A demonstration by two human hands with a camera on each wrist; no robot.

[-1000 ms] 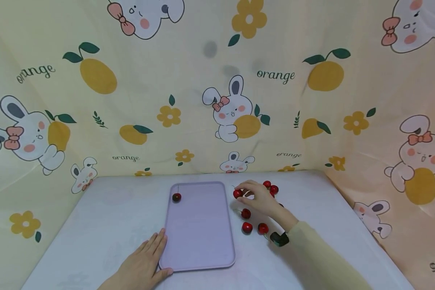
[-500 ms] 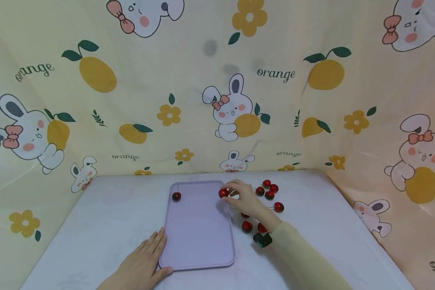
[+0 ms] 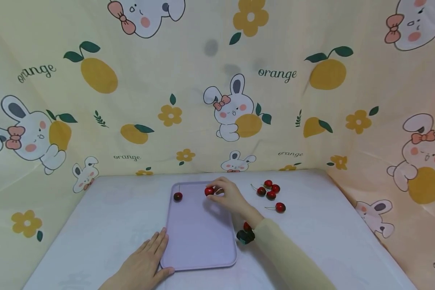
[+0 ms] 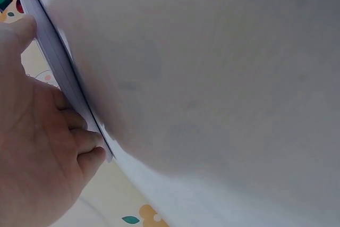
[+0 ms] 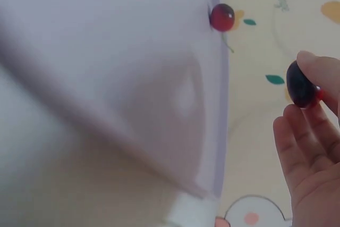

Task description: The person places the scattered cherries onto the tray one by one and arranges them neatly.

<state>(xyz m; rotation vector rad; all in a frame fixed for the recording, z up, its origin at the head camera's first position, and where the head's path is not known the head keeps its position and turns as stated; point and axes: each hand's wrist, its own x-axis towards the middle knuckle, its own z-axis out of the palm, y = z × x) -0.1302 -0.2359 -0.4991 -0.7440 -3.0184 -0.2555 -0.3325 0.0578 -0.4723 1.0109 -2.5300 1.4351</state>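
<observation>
A lilac tray [image 3: 199, 241] lies on the white table, with one dark red cherry [image 3: 178, 196] in its far left corner, stem pointing away. My left hand [image 3: 141, 257] rests against the tray's left edge, fingers straight and thumb at the near corner; the left wrist view shows the fingers [image 4: 87, 142] along the rim. Over the tray's far right part, my right hand [image 3: 230, 197] pinches a red cherry [image 3: 209, 191] between thumb and fingertips. In the right wrist view, the pinched cherry [image 5: 301, 84] looks dark, and its shadow falls on the tray.
Several cherries [image 3: 271, 195] cluster at the table's back right, and a single cherry [image 3: 280, 207] with its stem pointing left lies nearer. Another cherry [image 3: 247, 226] is partly hidden behind my right wrist and its black device [image 3: 245, 237]. A patterned cloth [image 3: 188, 80] surrounds the table.
My right hand has carried its cherry leftward from beside the tray to over its far right part. My left hand stays in place. Cherries behind the right hand have come into view.
</observation>
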